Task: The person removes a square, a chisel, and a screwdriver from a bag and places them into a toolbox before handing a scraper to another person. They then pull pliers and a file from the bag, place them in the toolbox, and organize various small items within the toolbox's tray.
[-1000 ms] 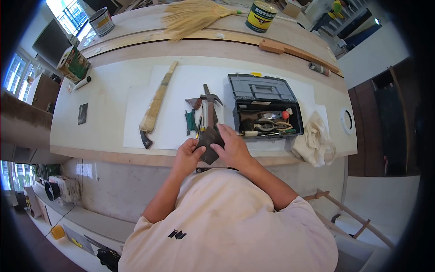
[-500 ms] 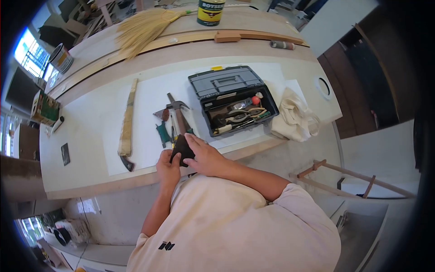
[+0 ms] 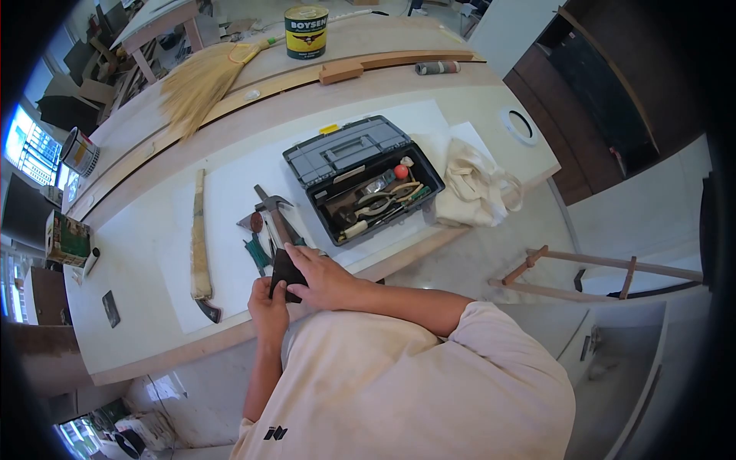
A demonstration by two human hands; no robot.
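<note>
Close to my body, at the table's near edge, both hands hold a dark piece of sandpaper (image 3: 287, 270). My left hand (image 3: 268, 308) pinches its lower left corner. Across its right side lie the fingers of my right hand (image 3: 326, 282). Just beyond, a claw hammer (image 3: 276, 211) lies among small tools, one with a green handle (image 3: 256, 253); their near ends are partly hidden by my hands. An uncovered toolbox (image 3: 349, 153) stands to the right, holding pliers (image 3: 376, 205) and other tools. On the left lies a long, tan-wrapped blade-like tool (image 3: 199, 253) with a dark handle.
A cream cloth (image 3: 471, 184) lies right of the toolbox. Along the back are a straw broom (image 3: 203, 84), a paint can (image 3: 307, 34) and a wooden strip (image 3: 406, 60). Another can (image 3: 79, 152) and a tin (image 3: 67, 238) stand left. A wooden frame (image 3: 567, 268) is beyond the right edge.
The view has turned, so the table and tools appear shifted left and tilted. Both hands keep their hold on the sandpaper, with little change in grip.
</note>
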